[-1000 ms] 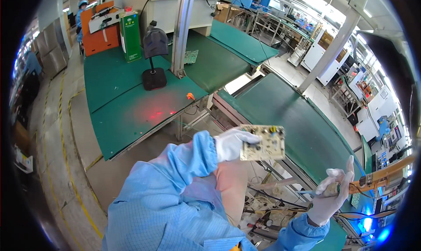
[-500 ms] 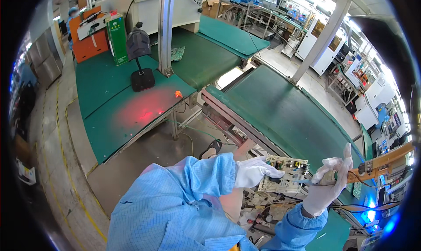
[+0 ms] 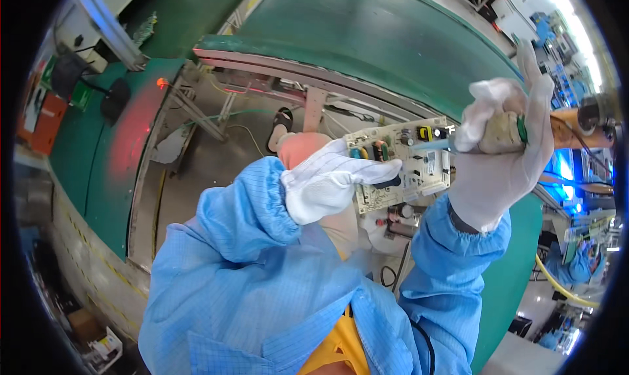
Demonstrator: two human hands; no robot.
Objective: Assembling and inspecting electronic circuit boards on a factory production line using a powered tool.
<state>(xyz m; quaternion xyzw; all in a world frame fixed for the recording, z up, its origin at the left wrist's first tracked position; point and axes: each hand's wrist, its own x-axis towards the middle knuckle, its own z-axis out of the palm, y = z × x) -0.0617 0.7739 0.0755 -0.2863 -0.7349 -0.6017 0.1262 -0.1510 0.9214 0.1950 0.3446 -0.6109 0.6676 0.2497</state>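
My left hand [image 3: 331, 181], in a white glove, grips a pale circuit board [image 3: 426, 172] by its left side, with fingers reaching over a dark part on it. Coils, capacitors and a yellow-and-black transformer stand on the board. My right hand [image 3: 501, 145], also gloved, is closed round a hand tool with a beige wrapped body [image 3: 503, 132], its index finger raised. From the tool a thin, blurred bluish tip [image 3: 430, 144] points left over the board's upper part; whether it touches cannot be told. A thick tan hose-like piece [image 3: 569, 127] runs right from behind the hand.
A green-topped conveyor [image 3: 354, 34] with a metal side rail lies beyond the board. At left, a green bench [image 3: 98, 152] has a dark stand-mounted device [image 3: 72, 73] casting red light. Blue light glows at right, near a yellow hose [image 3: 560, 283]. Cables and fittings sit below the board.
My view has swung, so the conveyor and left bench appear shifted left and up. Board and hands look larger and higher in view; both hands keep their holds, the bluish tip still over the board.
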